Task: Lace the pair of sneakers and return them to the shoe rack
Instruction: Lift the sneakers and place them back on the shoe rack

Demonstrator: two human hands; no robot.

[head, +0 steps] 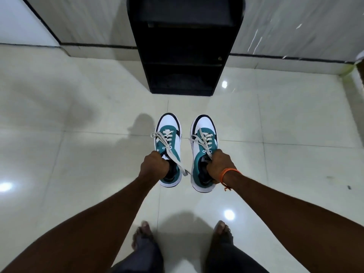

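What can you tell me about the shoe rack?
The shoe rack is tall, narrow and black, and looks like painted wood or board. It stands upright on the pale tiled floor against the wall, straight ahead of the two sneakers. It has open shelves stacked one above another, dark inside, with no shoes showing on them. Neither hand touches it.

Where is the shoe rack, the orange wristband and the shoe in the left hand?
shoe rack [185, 44], head view, on its dark shelves.
orange wristband [229, 172], head view, on the band at the right wrist.
left sneaker [169, 121], head view, on its white toe.
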